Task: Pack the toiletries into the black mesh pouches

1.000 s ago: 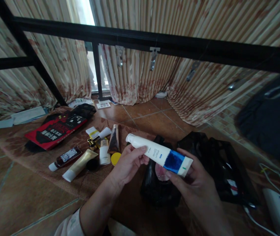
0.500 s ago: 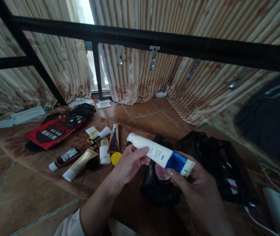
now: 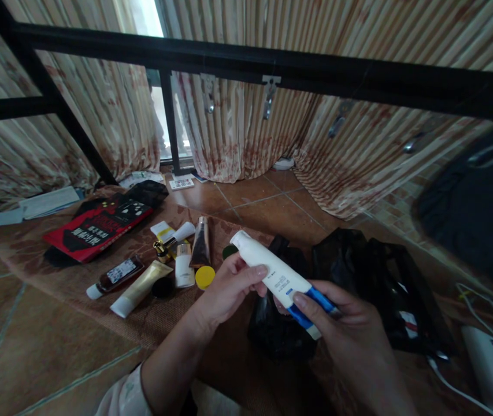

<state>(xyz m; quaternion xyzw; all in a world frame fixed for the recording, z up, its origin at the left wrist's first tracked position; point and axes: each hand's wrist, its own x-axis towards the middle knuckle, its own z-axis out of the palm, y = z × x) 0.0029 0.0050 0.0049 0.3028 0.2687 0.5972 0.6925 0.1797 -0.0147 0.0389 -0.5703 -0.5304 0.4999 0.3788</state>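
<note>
Between my two hands is a white squeeze tube [image 3: 278,271] with a blue band near its flat end, tilted with its cap to the upper left. My left hand [image 3: 231,289] grips it near the cap, thumb on top. My right hand [image 3: 345,323] holds the blue end, its thumb pressed on the tube's face. Below it lies a black bag [image 3: 267,332], partly hidden by the tube. Left of my left hand lie a yellow round lid [image 3: 205,278], a white bottle [image 3: 184,268], a gold tube [image 3: 142,288], a dark tube [image 3: 201,242] and a dark red bottle [image 3: 116,276].
A red and black book [image 3: 99,231] lies at the left of the brown cloth [image 3: 151,329]. More black bags [image 3: 380,289] and a white power bank [image 3: 489,364] with a cable are at right. A black metal bar [image 3: 237,58] crosses in front of the curtains [image 3: 237,133].
The tube has turned in my hands, its flat end swinging down and its blue band now mostly under my right thumb and fingers. My right thumb has moved up along it.
</note>
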